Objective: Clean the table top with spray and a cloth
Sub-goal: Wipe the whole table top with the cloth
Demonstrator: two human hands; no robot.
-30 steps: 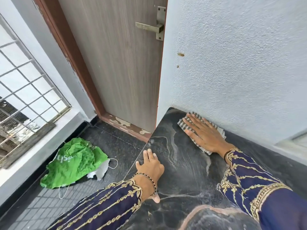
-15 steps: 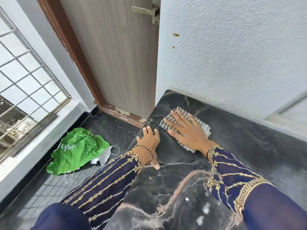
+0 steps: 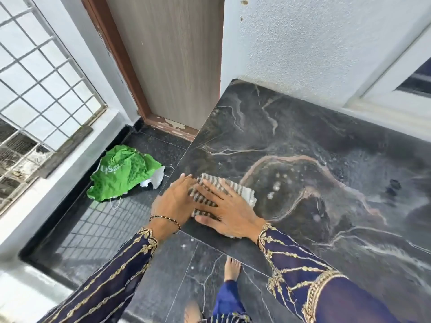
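Observation:
A dark marble table top (image 3: 303, 136) with pale veins fills the right of the view. A striped grey-and-white cloth (image 3: 235, 190) lies at its near left corner. My right hand (image 3: 229, 209) presses flat on the cloth with fingers spread. My left hand (image 3: 173, 205) rests at the table's left edge, its fingertips touching the cloth's left end. White spray droplets (image 3: 275, 185) dot the marble just right of the cloth. No spray bottle is in view.
A crumpled green bag (image 3: 121, 174) lies on the dark floor left of the table. A wooden door (image 3: 170, 54) and a white textured wall (image 3: 314, 43) stand behind. A barred window (image 3: 39, 78) is at left. My bare feet (image 3: 232, 268) stand below the table's edge.
My right hand has dragged the cloth from the far wall corner toward me to the near left corner. My left hand slid back along the table's edge and now touches the cloth.

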